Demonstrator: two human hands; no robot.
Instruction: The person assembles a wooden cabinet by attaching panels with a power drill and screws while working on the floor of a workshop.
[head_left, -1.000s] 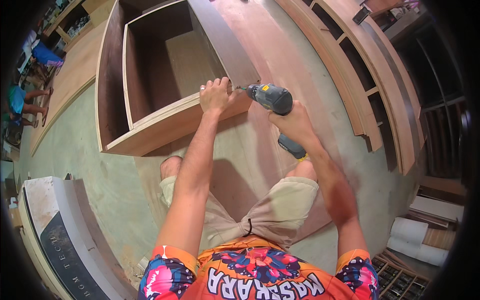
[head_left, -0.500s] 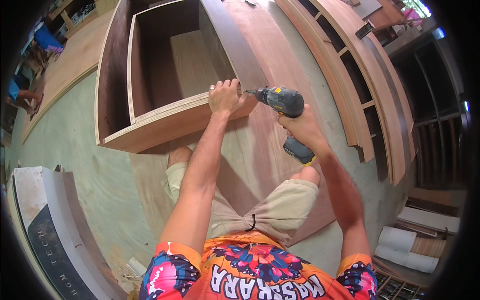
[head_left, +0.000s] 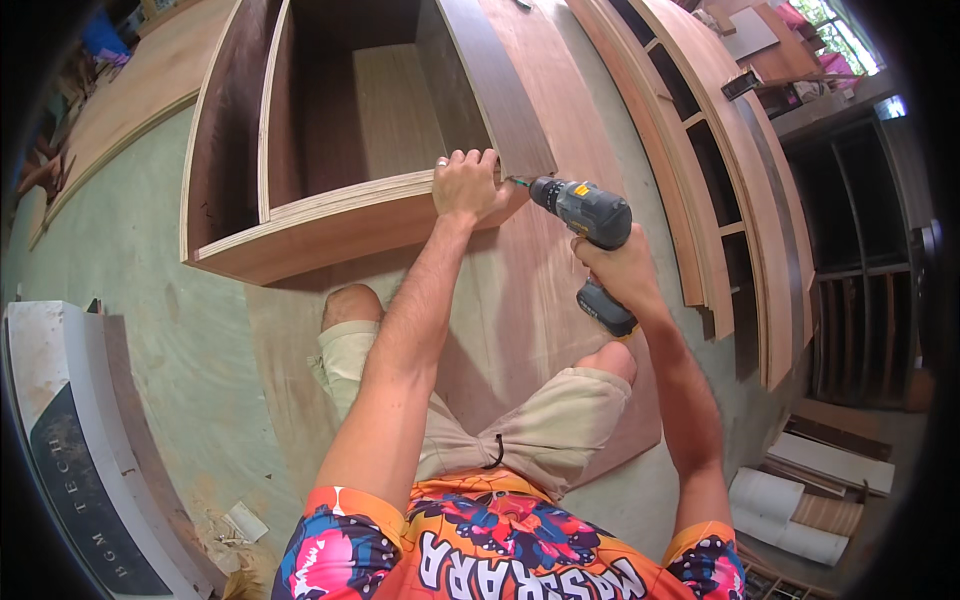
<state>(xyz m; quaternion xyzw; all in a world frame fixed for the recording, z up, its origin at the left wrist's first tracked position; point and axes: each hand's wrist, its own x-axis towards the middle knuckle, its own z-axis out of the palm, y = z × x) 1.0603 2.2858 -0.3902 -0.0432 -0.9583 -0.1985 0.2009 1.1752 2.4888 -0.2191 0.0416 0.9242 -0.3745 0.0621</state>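
A plywood cabinet (head_left: 340,232) lies in front of me with its open compartments facing up. My left hand (head_left: 468,188) is closed over its near rim by the right corner, fingers curled over the edge. A grey and black cordless drill (head_left: 592,212) is gripped in my right hand (head_left: 622,268), index finger by the trigger. The drill points left, and its thin bit reaches the cabinet's corner just beside my left thumb. Whether the tip is in the wood or only against it, I cannot tell.
Beneath the cabinet and my legs lies a large plywood sheet (head_left: 560,330). Long wooden frames (head_left: 765,200) stand along the right. A white and dark box-like unit (head_left: 85,440) is at lower left. Another person's hand (head_left: 45,170) shows at far left, near a plywood board (head_left: 130,110).
The whole view has shifted slightly. Both hands, the drill and the cabinet's corner sit a little further right in the picture, with the bit still at the same corner.
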